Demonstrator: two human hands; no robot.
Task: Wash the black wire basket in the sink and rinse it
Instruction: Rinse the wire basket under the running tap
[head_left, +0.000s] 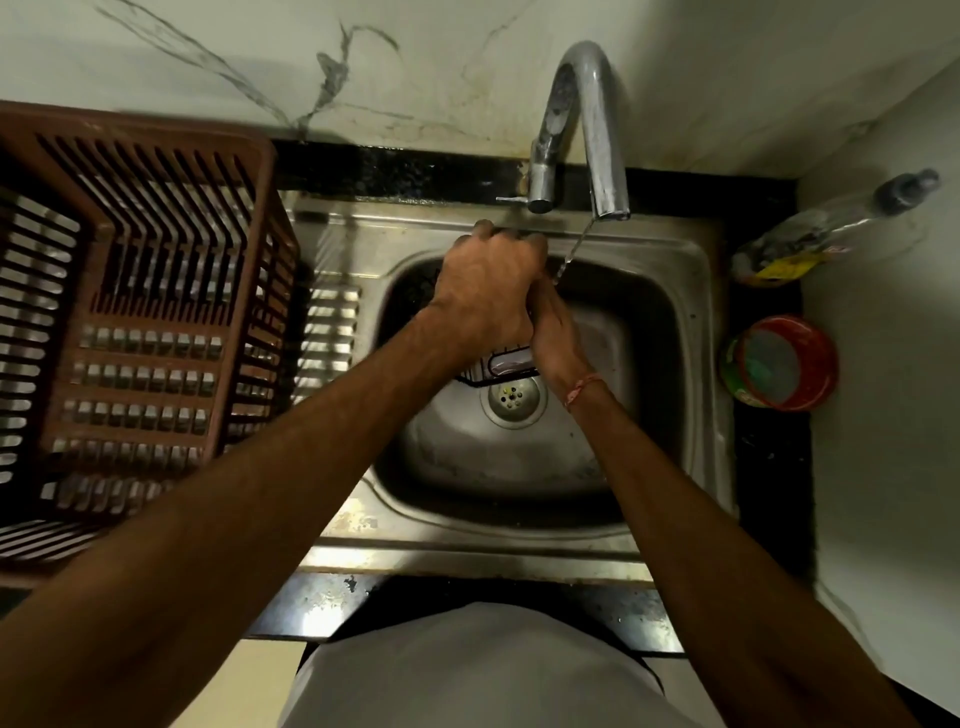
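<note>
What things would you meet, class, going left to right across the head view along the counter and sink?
Brown plastic crate → left hand → right hand → red-rimmed tub.

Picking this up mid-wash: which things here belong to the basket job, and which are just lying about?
In the job:
black wire basket
sink
tap, running thinly
left hand, gripping the basket
right hand, fingers hidden

Lying about:
brown plastic crate
clear bottle
red-rimmed tub

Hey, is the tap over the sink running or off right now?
Running. A thin stream of water falls from the tap spout toward the hands over the sink.
</note>
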